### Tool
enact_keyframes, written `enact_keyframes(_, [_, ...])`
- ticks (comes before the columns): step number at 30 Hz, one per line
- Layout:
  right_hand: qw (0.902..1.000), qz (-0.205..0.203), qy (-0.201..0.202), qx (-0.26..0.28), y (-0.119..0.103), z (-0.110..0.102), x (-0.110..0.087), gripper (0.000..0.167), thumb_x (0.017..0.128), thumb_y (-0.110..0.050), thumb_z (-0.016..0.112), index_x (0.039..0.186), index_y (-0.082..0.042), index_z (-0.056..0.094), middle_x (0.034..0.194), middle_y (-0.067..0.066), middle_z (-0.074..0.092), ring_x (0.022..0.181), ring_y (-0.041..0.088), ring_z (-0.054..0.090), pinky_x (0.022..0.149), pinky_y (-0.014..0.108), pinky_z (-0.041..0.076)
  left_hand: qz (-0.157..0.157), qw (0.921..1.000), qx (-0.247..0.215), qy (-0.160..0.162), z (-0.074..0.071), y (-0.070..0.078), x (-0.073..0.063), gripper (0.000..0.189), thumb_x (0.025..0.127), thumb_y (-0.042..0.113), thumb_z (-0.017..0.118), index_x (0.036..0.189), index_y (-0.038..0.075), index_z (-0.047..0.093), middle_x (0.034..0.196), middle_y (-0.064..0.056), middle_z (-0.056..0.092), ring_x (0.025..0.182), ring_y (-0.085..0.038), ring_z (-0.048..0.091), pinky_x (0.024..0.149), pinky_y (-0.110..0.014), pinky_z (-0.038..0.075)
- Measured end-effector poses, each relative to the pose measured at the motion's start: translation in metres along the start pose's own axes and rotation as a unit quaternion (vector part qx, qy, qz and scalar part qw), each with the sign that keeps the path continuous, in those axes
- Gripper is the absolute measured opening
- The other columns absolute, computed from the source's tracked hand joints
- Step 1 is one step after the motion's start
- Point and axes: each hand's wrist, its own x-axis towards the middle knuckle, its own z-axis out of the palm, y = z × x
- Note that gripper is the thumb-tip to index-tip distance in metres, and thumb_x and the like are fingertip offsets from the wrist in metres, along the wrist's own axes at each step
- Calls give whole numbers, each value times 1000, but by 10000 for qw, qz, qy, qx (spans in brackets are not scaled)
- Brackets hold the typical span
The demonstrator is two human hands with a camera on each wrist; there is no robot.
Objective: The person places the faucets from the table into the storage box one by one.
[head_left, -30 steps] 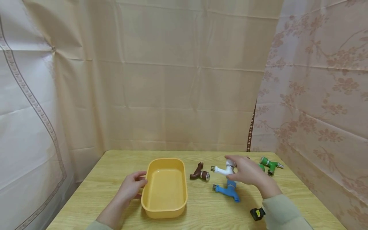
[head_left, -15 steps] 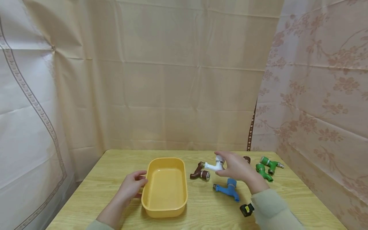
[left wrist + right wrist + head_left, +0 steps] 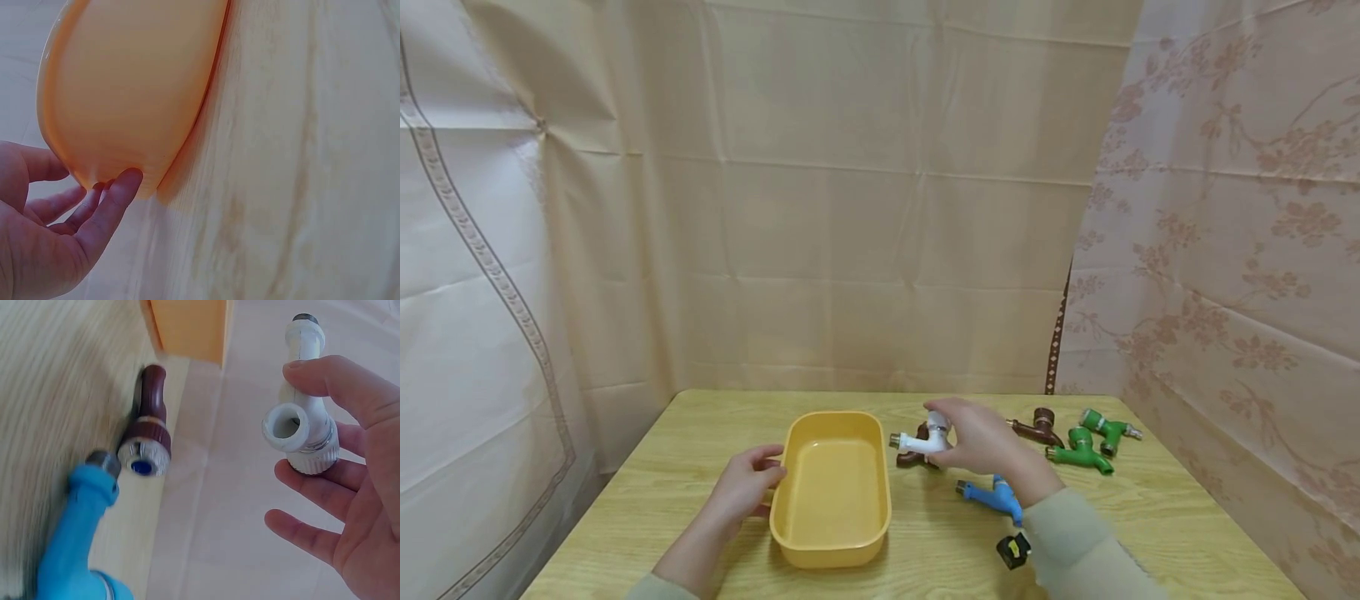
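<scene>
R hand (image 3: 979, 437) pinches white tap (image 3: 932, 444) btwn thumb & fingers, lifted over the tabletop (image 3: 715, 425), partly hiding brown tap (image 3: 147, 428) in head view. White tap's long axis runs approx. parallel to tabletop's far edge, threaded end pointing L at yellow tray (image 3: 831, 558), nr its R rim. L hand (image 3: 741, 487), farther from white tap, rests loosely spread fingers vs. tray's L wall.

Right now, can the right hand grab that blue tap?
Probably not this instant: the right hand is holding the white tap. Nothing seems to lie on the blue tap, so once free, the hand could likely reach it.
</scene>
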Motion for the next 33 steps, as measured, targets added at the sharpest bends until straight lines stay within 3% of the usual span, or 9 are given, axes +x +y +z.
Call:
enact_keyframes(5, [9998, -170, -46, 8, -12, 6, 6, 74, 76, -33, 88, 142, -13, 60, 129, 2, 66, 111, 20, 63, 93, 44, 55, 7, 10000, -2, -12, -1, 1, 0, 45, 98, 5, 60, 141, -5, 52, 119, -22, 57, 95, -31, 64, 63, -49, 63])
enact_keyframes(13, [9980, -598, -105, -178, -31, 16, 16, 72, 77, -35, 86, 141, -14, 60, 119, -3, 67, 81, 7, 56, 70, 27, 52, 21, 10000, -24, -13, -1, 1, -1, 45, 98, 5, 60, 141, -5, 53, 118, -21, 57, 93, -28, 64, 62, -49, 63])
enact_keyframes(27, [9953, -860, -368, -238, -58, 27, 26, 72, 78, -33, 84, 142, -13, 58, 128, 2, 65, 91, 11, 58, 78, 33, 54, 70, 10000, -17, -18, 0, -1, 0, 45, 96, 5, 61, 140, -5, 54, 114, -20, 59, 92, -27, 64, 61, -48, 63])
enact_keyframes(33, [9939, -971, -377, -359, -65, 33, 29, 72, 76, -34, 84, 140, -14, 60, 117, -4, 67, 88, 8, 57, 77, 30, 53, 41, 10000, -16, 12, 0, -1, 0, 46, 95, 5, 62, 139, -4, 54, 113, -18, 59, 91, -27, 63, 61, -48, 63])
